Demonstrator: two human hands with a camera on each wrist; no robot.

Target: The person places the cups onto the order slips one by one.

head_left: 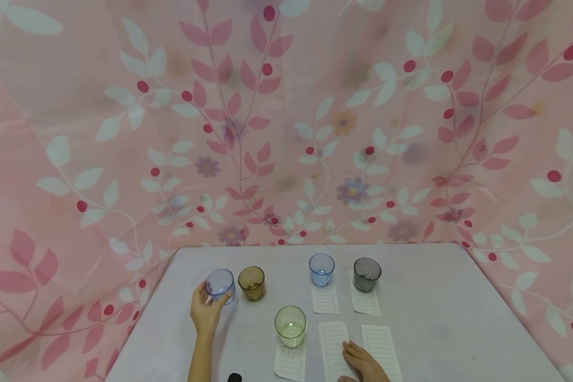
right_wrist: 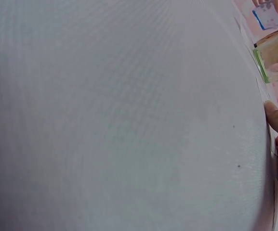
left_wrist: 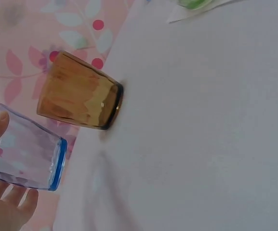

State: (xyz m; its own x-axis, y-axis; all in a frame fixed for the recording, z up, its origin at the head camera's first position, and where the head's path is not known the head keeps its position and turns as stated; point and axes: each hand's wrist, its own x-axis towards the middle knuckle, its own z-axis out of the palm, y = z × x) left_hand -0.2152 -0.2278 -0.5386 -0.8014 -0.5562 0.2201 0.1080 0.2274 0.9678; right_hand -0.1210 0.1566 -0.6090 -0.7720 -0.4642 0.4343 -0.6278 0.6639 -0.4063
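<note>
My left hand grips a pale blue glass at the left of the table, thumb on one side and fingers on the other. In the left wrist view this glass is held near the amber glass, its darker blue base facing the table. The amber glass stands just right of it in the head view. At the front, my right hand lies low with fingers extended over the paper strips, nearest the middle strip and the right strip. It holds no glass.
A green glass stands on a paper strip at the front centre. Farther back, another blue glass and a grey glass stand on strips too. A floral curtain hangs behind the table. A small black object shows at the bottom edge.
</note>
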